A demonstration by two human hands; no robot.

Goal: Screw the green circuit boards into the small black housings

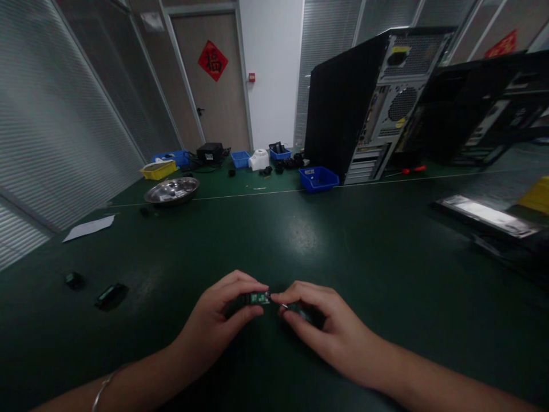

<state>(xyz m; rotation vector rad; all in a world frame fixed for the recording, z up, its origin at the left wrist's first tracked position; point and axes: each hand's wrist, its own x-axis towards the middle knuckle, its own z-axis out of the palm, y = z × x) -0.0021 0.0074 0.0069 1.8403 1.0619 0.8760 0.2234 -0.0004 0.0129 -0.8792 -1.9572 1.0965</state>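
Near the middle front of the green table, my left hand (214,312) pinches a small green circuit board (258,298) between thumb and fingers. A dark part sits at the board's left end, partly covered by the fingers. My right hand (326,315) is closed close beside it, its index fingertip at the board's right end. Within its grip is a small dark piece with a short metal tip (284,306); the palm and fingers hide most of it, and I cannot make out its kind. Two small dark parts lie to the left, the nearer one (110,294) with a greenish face.
A metal bowl (171,191), a white paper (88,228) and a yellow tray (158,170) are at the left. Behind stand a blue bin (318,179), a white device (259,160) and a black computer tower (343,103). A flat bright-topped object (489,214) lies at right.
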